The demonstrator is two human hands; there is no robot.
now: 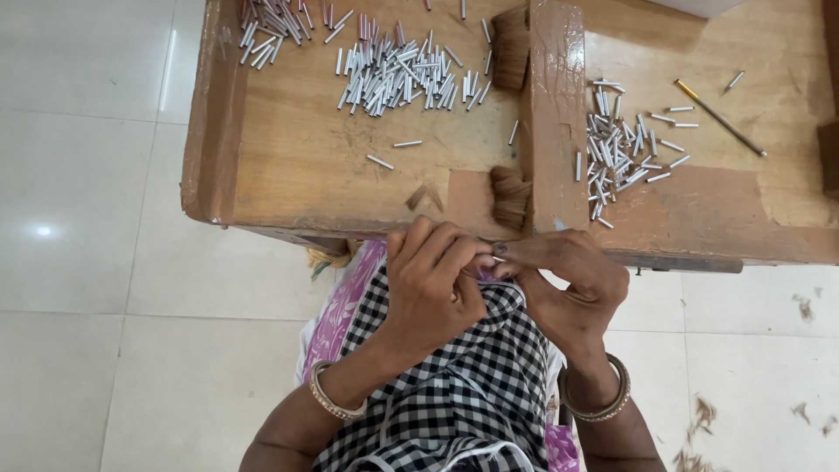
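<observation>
Along the bench's [288,175] far edge we see small metal tubes [398,74] heaped. Below its near edge, our left hand [433,280] and right hand [568,280] meet, fingertips pinched together on one small metal tube [496,259]; more tubes [620,144] lie right of the wooden divider [555,114]

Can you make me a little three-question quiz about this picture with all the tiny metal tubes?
1. True or false: both hands meet just in front of the low wooden table.
2. Which pile of small silver metal tubes is bigger: A, the left compartment's, or B, the right compartment's?
3. What lies between the two compartments, beside the wooden divider?

Key: 1 true. 2 A. 3 Two brown tufts of bristle, one at the far end and one at the near end.
</observation>
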